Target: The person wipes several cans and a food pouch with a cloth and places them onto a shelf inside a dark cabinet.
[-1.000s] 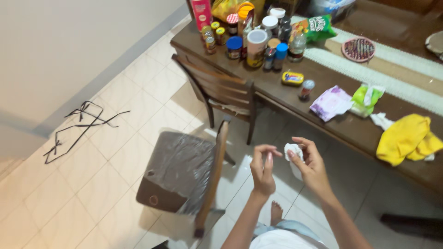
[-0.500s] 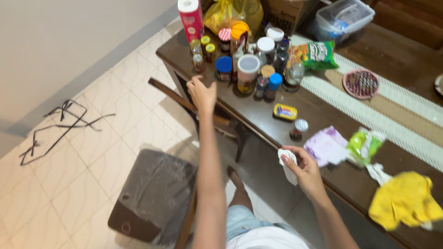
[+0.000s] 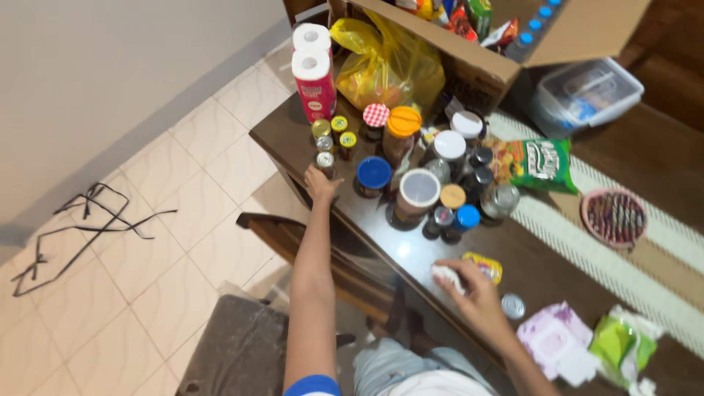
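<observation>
While my left arm stretches out across the dark wooden table (image 3: 293, 139), my left hand (image 3: 320, 183) has its fingers wrapped around a small gold-lidded jar (image 3: 324, 160) near the table's front corner, closing on it at the base. That jar stands in a little cluster of similar small jars (image 3: 337, 132) with yellow and gold lids, just in front of a pink-wrapped paper roll (image 3: 314, 77). Just beside it to the right sit a blue-lidded jar (image 3: 373, 174) and a tall canister with a clear lid (image 3: 418, 194), and behind them an orange-lidded jar (image 3: 402, 128) and one with a red checked lid (image 3: 375, 117). My right hand (image 3: 469, 290) rests low on the table edge, curled around a crumpled white cloth (image 3: 444, 276) that presses against the tabletop. Touching close to that hand is a flat yellow tin (image 3: 485, 265), and a small silver-lidded jar (image 3: 512, 306) stands near my wrist. Farther along lie a purple wipes packet (image 3: 554, 341) and a green packet (image 3: 620, 345). A yellow plastic bag (image 3: 381, 62) and an open cardboard box (image 3: 484, 51) fill the far end, and a wooden chair (image 3: 293, 242) sits under my left arm.
</observation>
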